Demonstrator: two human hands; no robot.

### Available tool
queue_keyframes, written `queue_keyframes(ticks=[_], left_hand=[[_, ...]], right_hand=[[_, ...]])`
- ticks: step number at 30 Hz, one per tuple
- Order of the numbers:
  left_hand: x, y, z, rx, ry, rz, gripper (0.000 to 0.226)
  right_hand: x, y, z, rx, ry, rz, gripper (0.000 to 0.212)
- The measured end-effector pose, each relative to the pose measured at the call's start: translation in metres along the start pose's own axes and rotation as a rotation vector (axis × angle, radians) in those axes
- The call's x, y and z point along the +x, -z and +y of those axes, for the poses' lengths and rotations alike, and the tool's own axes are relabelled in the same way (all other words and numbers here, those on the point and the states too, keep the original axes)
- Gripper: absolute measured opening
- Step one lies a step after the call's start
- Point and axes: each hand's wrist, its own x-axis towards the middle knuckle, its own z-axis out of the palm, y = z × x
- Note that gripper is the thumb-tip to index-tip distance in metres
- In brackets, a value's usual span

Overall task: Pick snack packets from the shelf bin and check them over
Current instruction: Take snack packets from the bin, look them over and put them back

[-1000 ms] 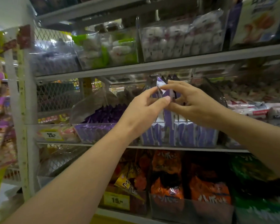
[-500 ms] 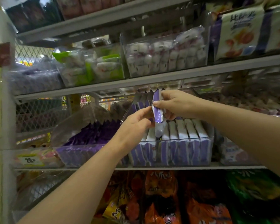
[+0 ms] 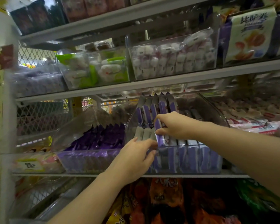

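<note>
Pick step, I'd say: right hand (image 3: pixel 173 125) pinches one purple packet (image 3: pixel 160 140) in the front row of the clear bin (image 3: pixel 223 118), left hand (image 3: pixel 136 154) loosely curled at its front, grip unclear; next needs a straight lift clear.

One head-worn camera faces the shelf (image 3: pixel 152 81) straight on, close up, both forearms reaching in from below.

The left hand (image 3: pixel 136 156) and right hand (image 3: pixel 173 125) are bare; the left forearm (image 3: pixel 87 199) and right forearm (image 3: pixel 241 151) are bare too, uncovered right to the frame's edges.
</note>
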Motion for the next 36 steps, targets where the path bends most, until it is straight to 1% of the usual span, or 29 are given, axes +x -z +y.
queue_keyframes(ticks=[5,11,13,16,19,22,27,30,31,33,34,36], left_hand=[[-0.001,-0.003,-0.003,-0.015,-0.025,0.029,0.028],[-0.002,-0.004,-0.004,-0.017,-0.057,0.024,0.025],[0.0,-0.004,-0.004,-0.003,-0.035,0.004,0.029],[0.005,-0.004,0.0,0.051,0.027,-0.093,0.036],[0.015,0.0,0.005,0.035,0.11,-0.218,0.032],[0.023,0.002,0.008,0.071,0.129,-0.273,0.028],[0.024,-0.002,0.008,0.104,0.125,-0.245,0.025],[0.02,-0.001,0.004,0.033,0.095,-0.202,0.012],[0.018,-0.001,0.003,-0.017,0.102,-0.18,0.013],[0.016,0.0,0.001,-0.129,0.144,-0.143,0.027],[0.015,-0.001,0.0,-0.149,0.144,-0.136,0.037],[0.013,-0.005,-0.001,-0.066,0.077,-0.142,0.058]], right_hand=[[0.003,-0.009,0.001,-0.101,0.014,0.038,0.051],[0.003,-0.007,-0.001,-0.268,0.052,0.018,0.051],[0.004,-0.007,-0.001,-0.321,0.065,0.03,0.051],[0.006,-0.01,-0.001,-0.369,0.105,0.062,0.05],[0.004,-0.009,0.005,-0.261,0.098,0.093,0.048],[0.004,-0.007,0.011,-0.134,0.072,0.109,0.048],[-0.006,-0.013,0.012,-0.033,0.104,0.14,0.044],[-0.018,-0.017,0.016,0.033,0.094,0.122,0.031],[-0.022,-0.018,0.017,0.052,0.089,0.091,0.029],[-0.029,-0.019,0.016,0.025,0.102,0.004,0.032],[-0.031,-0.018,0.015,0.002,0.116,-0.041,0.034],[-0.035,-0.013,0.014,0.007,0.126,-0.134,0.039]])
